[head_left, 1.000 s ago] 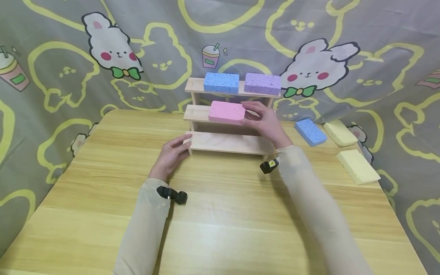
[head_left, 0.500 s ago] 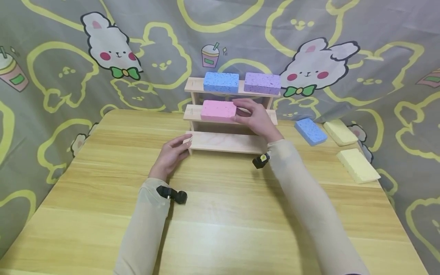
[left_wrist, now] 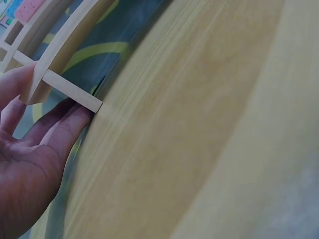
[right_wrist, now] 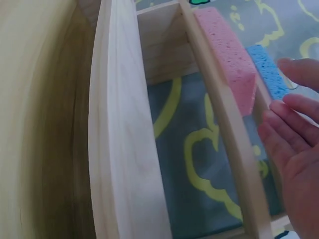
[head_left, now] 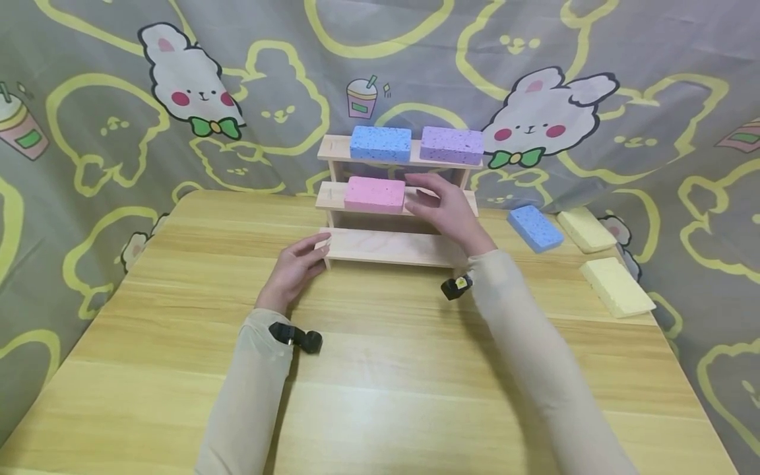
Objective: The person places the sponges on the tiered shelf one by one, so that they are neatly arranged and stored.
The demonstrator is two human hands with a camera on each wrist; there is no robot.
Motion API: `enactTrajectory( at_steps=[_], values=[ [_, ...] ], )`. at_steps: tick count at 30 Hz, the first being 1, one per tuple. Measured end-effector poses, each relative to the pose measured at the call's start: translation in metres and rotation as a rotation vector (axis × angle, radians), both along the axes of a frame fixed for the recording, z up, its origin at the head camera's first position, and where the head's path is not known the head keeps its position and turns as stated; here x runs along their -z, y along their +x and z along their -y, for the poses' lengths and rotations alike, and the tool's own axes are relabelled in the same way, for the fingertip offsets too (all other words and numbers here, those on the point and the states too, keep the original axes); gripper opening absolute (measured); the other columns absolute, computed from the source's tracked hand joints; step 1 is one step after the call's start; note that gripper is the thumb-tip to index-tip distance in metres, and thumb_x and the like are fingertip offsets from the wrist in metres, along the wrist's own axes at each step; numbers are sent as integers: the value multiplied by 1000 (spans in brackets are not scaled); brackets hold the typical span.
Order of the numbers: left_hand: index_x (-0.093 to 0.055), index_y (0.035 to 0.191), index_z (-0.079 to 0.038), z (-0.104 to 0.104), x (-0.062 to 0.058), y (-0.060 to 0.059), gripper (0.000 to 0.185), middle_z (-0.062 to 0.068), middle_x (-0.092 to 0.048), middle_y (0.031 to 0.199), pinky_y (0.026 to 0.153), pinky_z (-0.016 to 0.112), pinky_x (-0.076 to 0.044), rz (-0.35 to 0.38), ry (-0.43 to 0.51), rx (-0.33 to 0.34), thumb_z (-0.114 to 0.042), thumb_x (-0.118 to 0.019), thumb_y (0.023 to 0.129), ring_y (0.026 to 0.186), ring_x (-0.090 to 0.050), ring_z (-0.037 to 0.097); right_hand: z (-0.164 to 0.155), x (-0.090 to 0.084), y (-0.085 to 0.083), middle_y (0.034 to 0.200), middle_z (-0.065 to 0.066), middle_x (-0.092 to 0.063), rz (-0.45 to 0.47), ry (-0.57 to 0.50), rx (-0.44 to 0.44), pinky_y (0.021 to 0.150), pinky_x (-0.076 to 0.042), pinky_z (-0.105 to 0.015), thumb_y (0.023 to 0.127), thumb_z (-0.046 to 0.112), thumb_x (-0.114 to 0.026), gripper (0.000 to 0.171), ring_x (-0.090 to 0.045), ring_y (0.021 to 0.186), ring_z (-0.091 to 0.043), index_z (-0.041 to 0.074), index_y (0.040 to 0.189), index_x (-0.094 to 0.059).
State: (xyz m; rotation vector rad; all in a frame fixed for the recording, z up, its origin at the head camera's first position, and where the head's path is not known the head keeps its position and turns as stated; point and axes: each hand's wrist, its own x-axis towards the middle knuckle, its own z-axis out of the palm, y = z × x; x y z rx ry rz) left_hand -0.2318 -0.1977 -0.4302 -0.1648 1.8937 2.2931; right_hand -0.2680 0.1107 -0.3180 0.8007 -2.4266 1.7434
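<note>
A pink sponge (head_left: 375, 194) lies on the middle tier of a small three-tier wooden shelf (head_left: 392, 247), left of the tier's centre. Just to its right is my right hand (head_left: 442, 208), fingers spread apart around nothing; in the right wrist view a gap shows between the fingers (right_wrist: 291, 124) and the pink sponge (right_wrist: 232, 59). My left hand (head_left: 295, 269) holds the left end of the bottom tier. Its fingers reach on both sides of the board and leg in the left wrist view. On the top tier sit a blue sponge (head_left: 380, 144) and a purple sponge (head_left: 452, 145).
At the table's right side lie another blue sponge (head_left: 536, 228) and two pale yellow sponges, one farther back (head_left: 586, 229) and one nearer (head_left: 617, 286). A patterned grey curtain (head_left: 267, 79) hangs behind the wooden table (head_left: 368, 382).
My right hand slid the pink sponge leftward along the middle tier, then let go and drew slightly right. The left hand stayed at the shelf's end.
</note>
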Motion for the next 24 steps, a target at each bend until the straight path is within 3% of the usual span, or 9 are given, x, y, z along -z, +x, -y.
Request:
enactTrajectory(
  at_steps=[10, 17, 24],
  values=[
    [-56, 137, -3, 3, -5, -1, 43, 4, -32, 156, 98, 34, -50, -5, 9, 3, -7, -66, 95, 125, -51, 27, -38, 17, -8, 133, -18, -54, -49, 25, 31, 111, -38, -41, 91, 4, -71, 44, -49, 126, -27, -4, 132, -57],
    [-55, 137, -2, 4, -7, -2, 45, 4, -31, 157, 99, 34, -50, -6, 26, 4, -7, -67, 94, 125, -52, 27, -67, 22, 2, 129, -13, -58, -97, 92, 104, 108, -43, -39, 92, 14, -71, 42, -52, 122, -23, 1, 130, -60],
    [-56, 137, -3, 1, -3, -1, 43, 3, -28, 158, 99, 33, -50, 14, 13, 13, -6, -66, 95, 126, -50, 26, -88, 32, 11, 130, -14, -57, -90, 102, 156, 106, -44, -40, 92, 9, -71, 44, -52, 122, -28, -1, 133, -57]
  ],
)
